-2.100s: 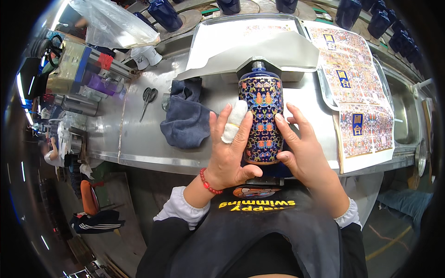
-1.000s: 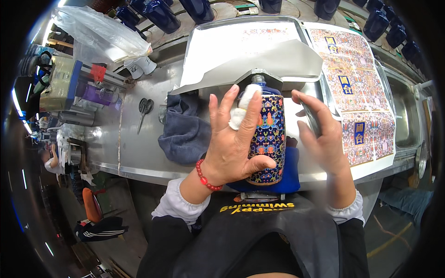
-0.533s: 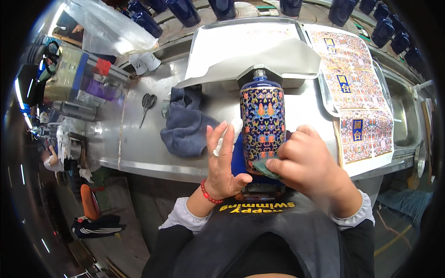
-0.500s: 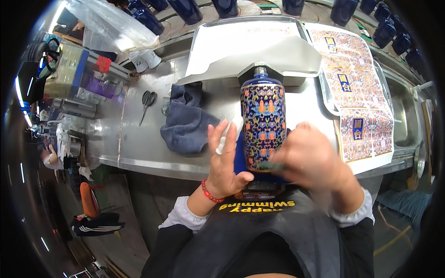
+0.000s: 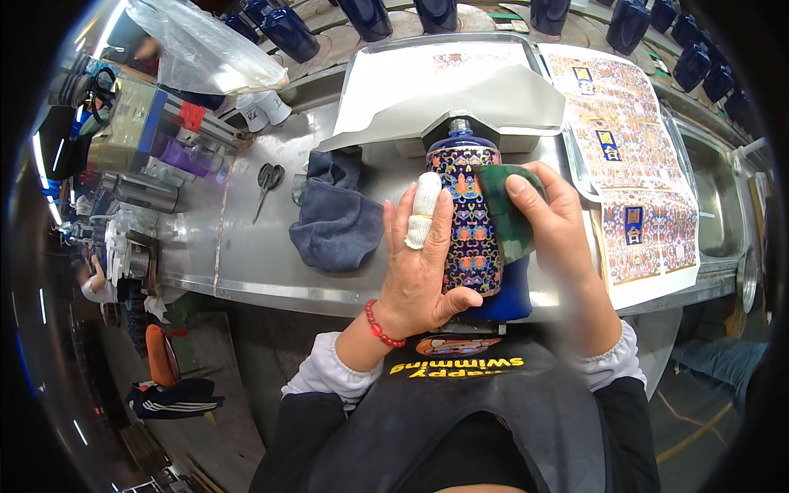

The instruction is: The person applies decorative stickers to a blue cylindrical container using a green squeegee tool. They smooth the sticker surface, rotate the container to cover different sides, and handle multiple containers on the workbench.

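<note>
- While the blue patterned bottle (image 5: 467, 222) lies on its side at the near edge of the steel bench (image 5: 246, 255), its long axis runs near-to-far — neck and cap point away from you, plain blue base toward your belly.
- Your left hand (image 5: 419, 267) sits on the bottle's left flank: fingers spread and laid flat along the body, thumb hooked under the near end, one finger wrapped in a white bandage (image 5: 421, 210).
- Your right hand (image 5: 559, 226) is on the right flank, toward the far shoulder — fingers pressed together over a green cloth pad (image 5: 505, 209), which is squeezed against the decorated surface.
- Key relation: the bottle lies between the two palms, touching both; the left hand reaches further toward the base, the right with the pad is nearer the neck.
- The pad covers only the upper right part of the pattern; the base part, bare blue, is uncovered.
- Just left of the bottle: a crumpled dark blue rag (image 5: 337, 218), not touching your hand as far as I can tell.
- Further left, scissors (image 5: 265, 185) lie well apart.
- To the right, printed decal sheets (image 5: 629, 164) lie in a tray, near your right wrist.
- Beyond the neck, a curled white paper sheet (image 5: 460, 86); more dark blue bottles (image 5: 288, 29) stand along the far edge.
</note>
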Demonstrator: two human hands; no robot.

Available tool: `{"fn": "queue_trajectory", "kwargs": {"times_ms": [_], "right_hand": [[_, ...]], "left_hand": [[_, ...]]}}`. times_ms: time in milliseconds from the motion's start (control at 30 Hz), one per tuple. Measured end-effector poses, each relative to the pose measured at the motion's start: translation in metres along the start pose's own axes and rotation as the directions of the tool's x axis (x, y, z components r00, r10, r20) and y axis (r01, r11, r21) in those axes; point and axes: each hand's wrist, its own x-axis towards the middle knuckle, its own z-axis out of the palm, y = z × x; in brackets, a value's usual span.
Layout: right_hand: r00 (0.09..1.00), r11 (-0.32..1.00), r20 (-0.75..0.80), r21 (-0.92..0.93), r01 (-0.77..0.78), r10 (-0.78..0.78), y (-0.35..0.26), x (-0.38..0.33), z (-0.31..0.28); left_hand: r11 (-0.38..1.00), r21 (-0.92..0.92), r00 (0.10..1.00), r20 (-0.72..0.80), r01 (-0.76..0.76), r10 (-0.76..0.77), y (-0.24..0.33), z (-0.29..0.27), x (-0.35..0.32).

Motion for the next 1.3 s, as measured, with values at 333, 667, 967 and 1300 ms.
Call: {"fn": "queue_trajectory", "kwargs": {"times_ms": [333, 667, 967, 1300], "right_hand": [[0.997, 0.996, 0.010, -0.044, 0.081, -0.081, 0.008, 0.002, 0.008], [0.999, 0.996, -0.033, -0.090, 0.018, -0.021, 0.009, 0.002, 0.009], [0.990, 0.970, -0.080, -0.223, 0.097, -0.117, -0.002, 0.010, 0.010], [0.845, 0.620, 0.214, -0.595, 0.511, -0.491, -0.025, -0.039, 0.003]], "left_hand": [[0.986, 0.166, 0.999, 0.049, -0.016, 0.008, 0.009, -0.007, 0.014], [0.977, 0.204, 0.997, 0.065, -0.062, 0.050, 0.007, -0.016, 0.024], [0.992, 0.065, 0.994, 0.028, -0.110, 0.109, -0.003, -0.018, 0.015], [0.997, 0.077, 0.999, -0.042, -0.009, 0.013, 0.009, 0.007, -0.047]]}}
